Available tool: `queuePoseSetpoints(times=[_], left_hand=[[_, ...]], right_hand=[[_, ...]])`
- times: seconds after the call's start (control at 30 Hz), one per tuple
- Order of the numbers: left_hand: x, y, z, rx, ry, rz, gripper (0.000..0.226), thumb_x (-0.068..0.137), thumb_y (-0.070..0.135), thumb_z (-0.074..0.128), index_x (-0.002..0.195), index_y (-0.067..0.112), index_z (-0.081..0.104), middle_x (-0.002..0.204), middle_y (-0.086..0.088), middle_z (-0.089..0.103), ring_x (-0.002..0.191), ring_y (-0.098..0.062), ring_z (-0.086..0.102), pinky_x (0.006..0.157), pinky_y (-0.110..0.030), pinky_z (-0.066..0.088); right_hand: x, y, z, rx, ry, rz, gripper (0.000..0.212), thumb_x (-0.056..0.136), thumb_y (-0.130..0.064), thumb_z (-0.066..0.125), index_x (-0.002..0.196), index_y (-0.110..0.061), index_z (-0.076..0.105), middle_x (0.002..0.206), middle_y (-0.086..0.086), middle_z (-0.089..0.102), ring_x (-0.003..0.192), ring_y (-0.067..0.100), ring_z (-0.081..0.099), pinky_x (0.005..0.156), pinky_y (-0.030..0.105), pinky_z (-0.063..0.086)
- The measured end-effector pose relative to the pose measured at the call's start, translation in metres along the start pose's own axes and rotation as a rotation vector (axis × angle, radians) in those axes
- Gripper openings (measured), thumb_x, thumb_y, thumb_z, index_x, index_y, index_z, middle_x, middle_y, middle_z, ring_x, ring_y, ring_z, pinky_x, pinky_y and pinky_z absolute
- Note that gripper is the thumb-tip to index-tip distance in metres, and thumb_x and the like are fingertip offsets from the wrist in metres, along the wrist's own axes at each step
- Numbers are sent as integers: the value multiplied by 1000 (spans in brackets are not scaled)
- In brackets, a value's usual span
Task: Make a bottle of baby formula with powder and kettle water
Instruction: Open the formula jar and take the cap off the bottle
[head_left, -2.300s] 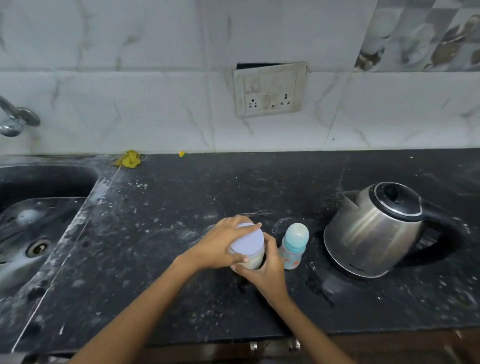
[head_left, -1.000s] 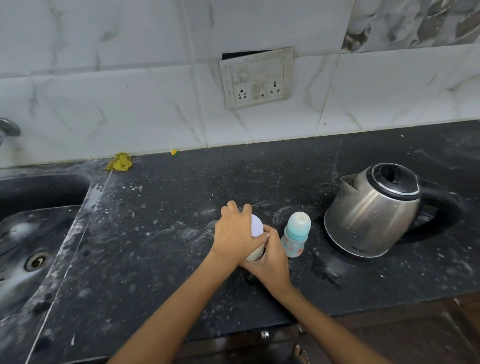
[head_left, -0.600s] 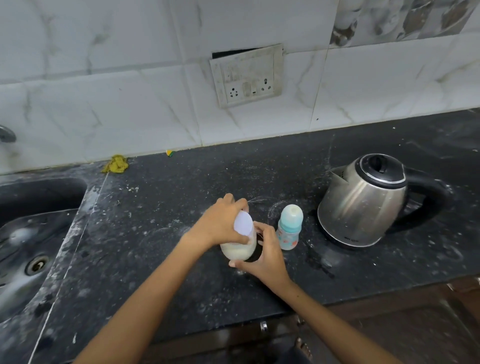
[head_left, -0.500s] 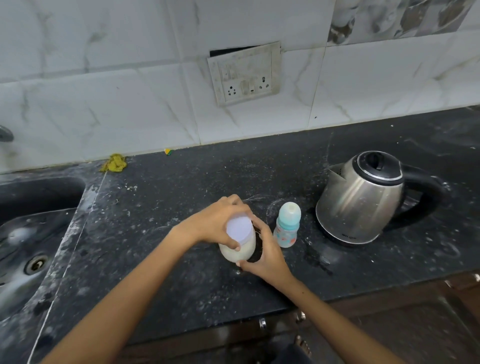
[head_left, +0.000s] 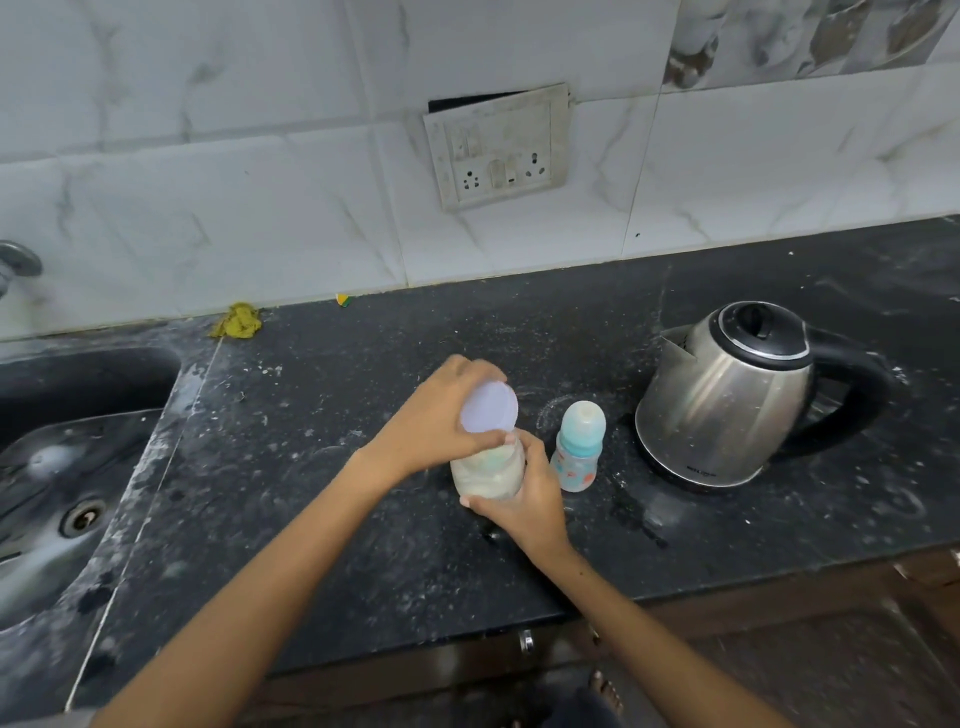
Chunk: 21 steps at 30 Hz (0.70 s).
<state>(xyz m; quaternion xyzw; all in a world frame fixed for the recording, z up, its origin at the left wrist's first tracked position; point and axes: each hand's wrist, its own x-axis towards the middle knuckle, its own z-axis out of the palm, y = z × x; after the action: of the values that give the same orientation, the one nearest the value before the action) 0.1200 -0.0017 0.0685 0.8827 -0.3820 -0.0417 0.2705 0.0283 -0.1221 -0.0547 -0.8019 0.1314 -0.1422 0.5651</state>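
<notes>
On a black counter (head_left: 363, 545), the left hand (head_left: 436, 421) grips a lid (head_left: 489, 408) tilted over a powder jar (head_left: 485, 470); the right hand (head_left: 524, 499) holds the jar; bottle (head_left: 577, 447) just beside, kettle (head_left: 727, 400) near

The left hand (head_left: 436, 421) grips a pale lilac lid (head_left: 489, 408), tilted above a powder jar (head_left: 487, 470) that the right hand (head_left: 530, 499) holds on the black desk (head_left: 363, 545). Just beside stands a capped baby bottle (head_left: 576, 449), then a steel kettle (head_left: 727, 395).
</notes>
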Motion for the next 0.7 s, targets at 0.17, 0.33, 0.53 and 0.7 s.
queuePoseSetpoints(times=[0.17, 0.33, 0.53, 0.7], left_hand=[[-62, 1, 6, -651, 379, -172, 64, 65, 35, 83, 116, 17, 47, 120, 0, 54, 110, -17, 61, 87, -30, 56], [-131, -16, 60, -870, 383, -307, 69, 65, 16, 87, 121, 12, 46, 120, -5, 58, 114, -20, 60, 101, -37, 49], [-161, -26, 110, -761, 393, -358, 58, 66, 23, 85, 111, 10, 51, 119, 2, 60, 117, -19, 58, 99, -41, 50], [-165, -38, 111, -522, 283, -342, 61, 63, 36, 86, 107, 23, 47, 128, 7, 56, 123, -15, 53, 98, -47, 48]], right_hand=[[-10, 5, -7, -67, -20, -31, 113, 50, -43, 93, 141, -10, 36, 142, 2, 49, 132, 15, 44, 110, 31, 39], [-35, 23, -34, -148, 7, -38, 76, 69, -16, 87, 136, -12, 50, 131, 0, 58, 123, 13, 53, 104, 30, 45], [-46, 30, -52, -216, -10, -90, 37, 75, -2, 80, 109, -10, 68, 112, -2, 66, 102, 12, 64, 88, 31, 56], [-49, 30, -59, -231, 2, -144, 31, 76, 0, 78, 104, -10, 69, 108, -5, 66, 99, 12, 65, 84, 24, 55]])
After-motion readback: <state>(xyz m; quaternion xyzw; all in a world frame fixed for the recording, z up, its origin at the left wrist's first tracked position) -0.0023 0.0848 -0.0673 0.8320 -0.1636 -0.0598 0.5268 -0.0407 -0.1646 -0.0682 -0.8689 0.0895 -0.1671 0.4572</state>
